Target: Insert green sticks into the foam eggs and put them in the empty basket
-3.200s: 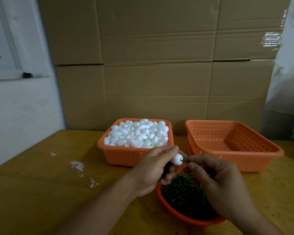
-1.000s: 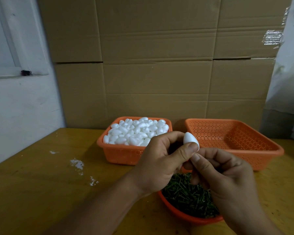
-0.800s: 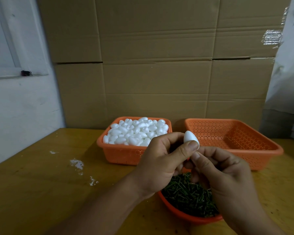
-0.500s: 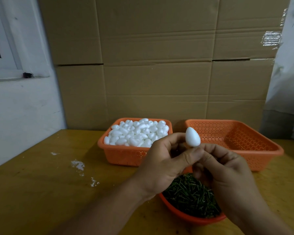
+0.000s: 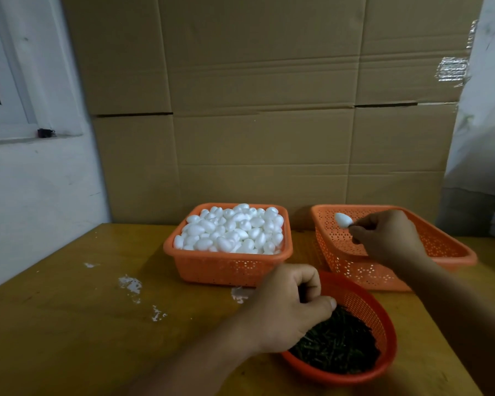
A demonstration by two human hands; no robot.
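My right hand (image 5: pixel 387 235) is over the empty orange basket (image 5: pixel 455 252) at the right and pinches the green stick of a white foam egg (image 5: pixel 343 219), which hangs above the basket's left side. My left hand (image 5: pixel 286 308), fingers curled, reaches over the rim of the round orange bowl (image 5: pixel 383 321) of green sticks (image 5: pixel 337 342); whether it holds a stick is hidden. The orange basket (image 5: pixel 220 267) heaped with white foam eggs (image 5: pixel 232 228) stands at the centre back.
Everything stands on a yellow wooden table (image 5: pixel 69 324) with white flecks (image 5: pixel 130 284). A wall of cardboard boxes (image 5: pixel 255 110) rises behind the baskets. A white wall and window ledge (image 5: pixel 26 135) are at the left, plastic sheeting (image 5: pixel 486 110) at the right.
My hands have parted. The right hand carried the egg on its stick rightwards over the empty basket. The left hand let go of the egg and dropped to the stick bowl.
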